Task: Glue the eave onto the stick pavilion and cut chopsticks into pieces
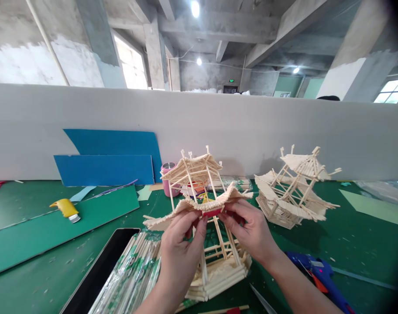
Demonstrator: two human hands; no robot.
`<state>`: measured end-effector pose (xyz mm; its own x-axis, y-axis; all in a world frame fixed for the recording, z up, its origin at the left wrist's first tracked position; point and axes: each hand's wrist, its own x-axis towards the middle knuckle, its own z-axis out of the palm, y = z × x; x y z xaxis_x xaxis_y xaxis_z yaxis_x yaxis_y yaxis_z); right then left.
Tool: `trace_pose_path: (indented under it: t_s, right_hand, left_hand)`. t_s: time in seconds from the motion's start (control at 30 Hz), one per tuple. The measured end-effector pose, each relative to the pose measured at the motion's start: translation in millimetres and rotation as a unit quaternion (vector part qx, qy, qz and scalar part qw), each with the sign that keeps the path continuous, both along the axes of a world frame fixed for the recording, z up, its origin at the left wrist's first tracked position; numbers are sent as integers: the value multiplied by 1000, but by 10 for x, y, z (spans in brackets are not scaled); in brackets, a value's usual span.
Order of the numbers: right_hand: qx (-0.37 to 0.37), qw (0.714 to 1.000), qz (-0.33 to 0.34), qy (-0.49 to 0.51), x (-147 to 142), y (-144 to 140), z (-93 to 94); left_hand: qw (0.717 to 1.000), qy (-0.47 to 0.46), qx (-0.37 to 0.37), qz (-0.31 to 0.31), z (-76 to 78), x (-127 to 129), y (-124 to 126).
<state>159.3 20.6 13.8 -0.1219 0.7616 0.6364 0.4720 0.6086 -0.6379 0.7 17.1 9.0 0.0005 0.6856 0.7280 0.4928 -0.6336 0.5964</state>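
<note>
A stick-built pavilion model (202,209) was held up just above the green desk (349,244), near its front edge, by both hands. The left hand (181,244) was closed on the lower roof edge from the left, its grip pressed together on the wavy eave, thumb and fingers pinching the sticks. The right hand (251,231) was set against the same eave from the right, its grip likewise pinched on the roof edge, close beside the left fingertips. A small red piece (212,213) was seen between the two sets of fingertips, at the eave; whether it was held by one hand or glued to the model could not be told. The base of the model, made of stacked sticks, was seen below the wrists, at or just above the desk.

A second pavilion model (292,192) was stood on the desk to the right, well apart from the hands and tilted a little. A bundle of wrapped chopsticks (133,274) was laid at the left forearm, beside a dark flat tablet (101,270). A blue glue gun (320,274) was laid to the right of the right forearm. Farther left, a yellow-handled tool (66,208) was rested on a green sheet (55,231). Blue boards (110,161) were leaned against the white partition (284,131), and a pink cup (169,176) was stood behind the held model.
</note>
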Motion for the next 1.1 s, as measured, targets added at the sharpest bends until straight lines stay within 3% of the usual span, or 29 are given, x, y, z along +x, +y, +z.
trace_pose_path:
  t_s: [0.7, 1.1]
  right_hand:
    - [-85, 994, 50, 53, -43, 17, -43]
    - [-53, 997, 48, 23, -69, 6, -35]
  left_hand:
    - [1000, 3, -19, -24, 14, -83, 28]
    - [999, 6, -5, -39, 8, -116, 43]
